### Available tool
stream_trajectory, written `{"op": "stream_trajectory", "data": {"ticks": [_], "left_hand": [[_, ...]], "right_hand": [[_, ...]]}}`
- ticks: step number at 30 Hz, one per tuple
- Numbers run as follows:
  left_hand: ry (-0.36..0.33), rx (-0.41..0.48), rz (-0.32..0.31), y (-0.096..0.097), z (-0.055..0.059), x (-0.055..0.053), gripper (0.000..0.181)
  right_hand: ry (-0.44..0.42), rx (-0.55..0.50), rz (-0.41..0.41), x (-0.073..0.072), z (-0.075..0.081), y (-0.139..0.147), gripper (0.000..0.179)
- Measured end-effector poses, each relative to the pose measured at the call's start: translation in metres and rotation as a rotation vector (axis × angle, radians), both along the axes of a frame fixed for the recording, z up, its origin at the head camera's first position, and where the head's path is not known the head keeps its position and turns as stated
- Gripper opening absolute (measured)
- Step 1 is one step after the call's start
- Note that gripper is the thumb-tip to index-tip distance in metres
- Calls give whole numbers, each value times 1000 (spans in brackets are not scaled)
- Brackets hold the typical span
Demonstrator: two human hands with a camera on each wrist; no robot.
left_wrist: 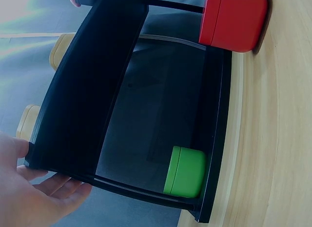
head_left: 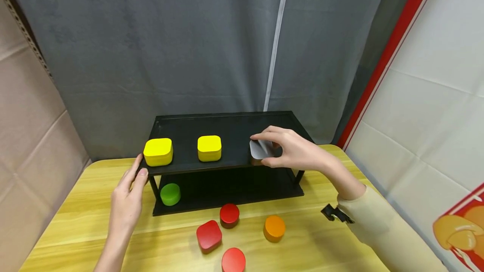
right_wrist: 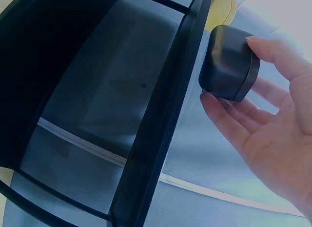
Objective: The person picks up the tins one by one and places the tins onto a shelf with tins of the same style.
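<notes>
**R hand pinching dark box at front of blk shelf**

Box is over shelf's top, right of ctr, btwn thumb & fingers; can't tell if its base touches. L hand grips shelf's front L corner. Risks: box could tip off if let go w/ base overhanging the edge; a tug by L hand could jolt the shelf & slide its load.

Count: 1 dark box; 2 yellow boxes up top; 1 green tub below, L end; on table, 2 round red tubs, 1 squarish red tub, 1 orange tub.
</notes>
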State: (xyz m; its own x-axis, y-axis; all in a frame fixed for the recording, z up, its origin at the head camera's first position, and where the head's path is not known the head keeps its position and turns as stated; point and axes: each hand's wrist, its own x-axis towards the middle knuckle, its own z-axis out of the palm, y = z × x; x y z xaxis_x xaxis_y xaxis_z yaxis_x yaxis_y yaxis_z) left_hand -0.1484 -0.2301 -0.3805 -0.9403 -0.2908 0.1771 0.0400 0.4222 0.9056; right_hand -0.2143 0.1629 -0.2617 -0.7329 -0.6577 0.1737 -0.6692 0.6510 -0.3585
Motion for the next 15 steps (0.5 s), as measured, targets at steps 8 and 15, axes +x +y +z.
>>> {"op": "stream_trajectory", "data": {"ticks": [8, 15], "left_hand": [[5, 9, -9, -1, 0, 0, 50], [9, 9, -12, -1, 0, 1, 49]], "right_hand": [[-1, 0, -1, -11, 0, -3, 52], [-5, 21, -1, -20, -1, -4, 53]]}}
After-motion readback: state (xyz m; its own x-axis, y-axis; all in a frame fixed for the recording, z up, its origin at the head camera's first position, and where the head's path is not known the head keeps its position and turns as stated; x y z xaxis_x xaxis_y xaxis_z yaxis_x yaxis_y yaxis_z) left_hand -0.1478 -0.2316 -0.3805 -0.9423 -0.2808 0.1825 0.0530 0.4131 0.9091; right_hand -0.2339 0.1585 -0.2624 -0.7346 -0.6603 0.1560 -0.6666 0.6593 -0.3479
